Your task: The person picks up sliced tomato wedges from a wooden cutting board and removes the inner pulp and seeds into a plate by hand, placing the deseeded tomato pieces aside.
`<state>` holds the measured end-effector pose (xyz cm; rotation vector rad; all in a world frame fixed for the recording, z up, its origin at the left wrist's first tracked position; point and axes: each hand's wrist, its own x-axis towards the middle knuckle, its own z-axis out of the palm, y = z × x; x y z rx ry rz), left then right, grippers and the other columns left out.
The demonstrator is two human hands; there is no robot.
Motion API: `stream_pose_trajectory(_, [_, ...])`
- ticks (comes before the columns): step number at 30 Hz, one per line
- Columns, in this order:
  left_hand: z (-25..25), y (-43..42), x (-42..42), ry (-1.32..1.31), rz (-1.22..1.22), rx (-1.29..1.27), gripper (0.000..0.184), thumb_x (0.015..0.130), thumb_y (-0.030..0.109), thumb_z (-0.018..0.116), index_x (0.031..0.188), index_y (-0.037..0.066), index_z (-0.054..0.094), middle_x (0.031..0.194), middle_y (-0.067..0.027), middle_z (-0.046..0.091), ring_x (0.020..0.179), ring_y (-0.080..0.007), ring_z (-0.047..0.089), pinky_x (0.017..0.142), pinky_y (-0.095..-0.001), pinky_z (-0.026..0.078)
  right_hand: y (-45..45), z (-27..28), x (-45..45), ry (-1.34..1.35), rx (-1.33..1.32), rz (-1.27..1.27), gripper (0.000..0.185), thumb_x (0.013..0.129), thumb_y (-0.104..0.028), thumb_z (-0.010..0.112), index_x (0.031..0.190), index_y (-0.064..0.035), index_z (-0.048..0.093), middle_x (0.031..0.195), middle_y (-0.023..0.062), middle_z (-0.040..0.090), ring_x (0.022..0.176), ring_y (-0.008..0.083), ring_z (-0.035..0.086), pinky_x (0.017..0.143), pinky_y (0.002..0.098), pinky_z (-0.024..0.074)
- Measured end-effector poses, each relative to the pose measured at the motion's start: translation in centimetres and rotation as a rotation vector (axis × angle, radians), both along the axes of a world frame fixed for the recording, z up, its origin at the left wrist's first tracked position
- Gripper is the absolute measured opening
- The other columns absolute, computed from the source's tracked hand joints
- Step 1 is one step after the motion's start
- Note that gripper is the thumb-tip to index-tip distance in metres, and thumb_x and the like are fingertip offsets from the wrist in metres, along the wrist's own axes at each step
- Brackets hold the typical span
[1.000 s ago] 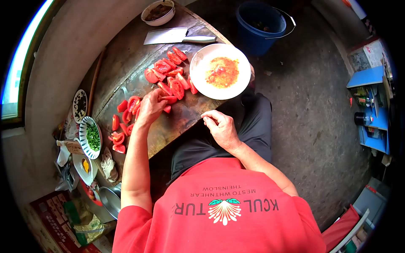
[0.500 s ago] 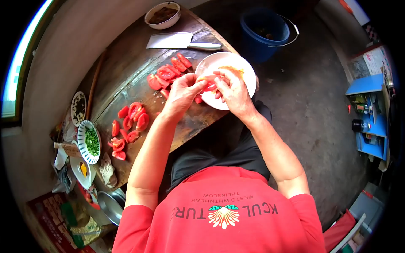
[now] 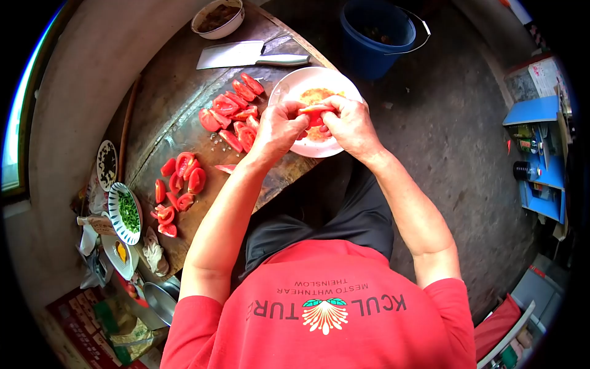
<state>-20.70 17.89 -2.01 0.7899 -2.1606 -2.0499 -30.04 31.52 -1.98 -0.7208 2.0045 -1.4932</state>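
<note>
While a red, fleshy wedge of cut tomato (image 3: 315, 114) is held up over a round white plate (image 3: 336, 80), both of its ends are gripped: one is pinched between the thumb and fingers of the left hand (image 3: 281, 127), the other between those of the right hand (image 3: 354, 127). Neither hand is released, and both are bent inward at the fingertips. Beneath them, the middle of the plate is covered with wet orange-red pulp (image 3: 314, 96). The plate is set at the edge of a dark, worn wooden table (image 3: 161, 136).

To the left of the plate, a group of red tomato wedges (image 3: 225, 106) is spread on the wood, and a second cluster of wedges (image 3: 184, 165) is laid nearer the left edge. A single flat red piece (image 3: 225, 168) is seen beside the left forearm. Above the first group, a broad-bladed metal cleaver (image 3: 230, 55) is laid flat, its handle pointed right, near a white bowl with brown contents (image 3: 225, 31). Chopped green herbs (image 3: 129, 213) are held in a white oval dish with a dark-striped rim (image 3: 115, 210), near which a crumpled whitish cloth (image 3: 155, 253) is placed. Beyond the table, a blue plastic bucket (image 3: 372, 58) is seen on the floor
</note>
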Motion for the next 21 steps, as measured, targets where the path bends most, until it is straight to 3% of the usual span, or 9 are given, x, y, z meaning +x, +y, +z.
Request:
stream_pose_trajectory(6, [-1.2,-0.1,-0.4,0.002,0.02,-0.141,0.018,0.083,0.005,0.061,0.099,-0.001,0.065,0.073,-0.0023,0.065,0.06,-0.0053,0.057,0.056,-0.0199,0.047,0.0,-0.7,-0.5,0.193,-0.037,0.045,0.017,0.082,-0.002,0.056,0.096,0.0034,0.066,0.08,0.0086,0.068,0.068,0.0114,0.064,0.064,0.0253,0.0524])
stream_pose_trajectory(9, [-2.0,0.2,-0.5,0.106,0.102,-0.433,0.018,0.078,0.007,0.064,0.093,-0.002,0.066,0.07,-0.0088,0.067,0.061,-0.011,0.062,0.058,-0.0257,0.049,-0.1,-0.7,0.1,0.371,-0.109,0.009,0.018,0.08,-0.003,0.057,0.095,0.0019,0.067,0.081,0.0118,0.068,0.071,0.0159,0.065,0.067,0.0281,0.0522])
stream_pose_trajectory(12, [-1.0,0.8,-0.3,0.123,0.143,-0.404,0.017,0.078,0.008,0.064,0.092,-0.001,0.067,0.07,-0.0106,0.067,0.063,-0.0123,0.064,0.06,-0.028,0.051,-0.2,-0.4,0.5,0.403,-0.136,-0.031,0.02,0.081,-0.004,0.058,0.099,0.0005,0.066,0.09,0.0195,0.067,0.083,0.0303,0.067,0.077,0.0345,0.0521])
stream_pose_trajectory(15, [-2.2,0.5,-0.1,0.114,0.118,-0.269,0.018,0.08,0.009,0.064,0.094,-0.002,0.066,0.074,-0.009,0.067,0.066,-0.0115,0.063,0.06,-0.0266,0.051,-0.4,-0.3,0.7,0.381,-0.125,-0.041,0.017,0.081,-0.004,0.057,0.094,0.0001,0.066,0.086,0.0205,0.066,0.081,0.0331,0.066,0.075,0.0359,0.0524])
stream_pose_trajectory(18, [-0.5,0.5,0.1,0.022,0.054,0.023,0.022,0.085,0.016,0.065,0.098,-0.002,0.063,0.085,-0.0055,0.067,0.076,-0.0087,0.063,0.06,-0.022,0.052,-0.6,-1.0,1.0,0.356,-0.003,-0.077,0.013,0.08,-0.004,0.057,0.089,0.0001,0.066,0.082,0.0214,0.065,0.079,0.0356,0.065,0.072,0.0376,0.0524])
stream_pose_trajectory(21, [1.0,0.6,0.1,-0.01,0.005,0.143,0.031,0.086,0.023,0.067,0.099,-0.004,0.061,0.09,-0.0073,0.066,0.08,-0.0106,0.063,0.062,-0.0234,0.054,-0.6,-0.9,0.8,0.433,0.016,-0.076,0.011,0.08,-0.004,0.057,0.087,0.0,0.065,0.081,0.0219,0.064,0.078,0.0365,0.064,0.071,0.039,0.0521])
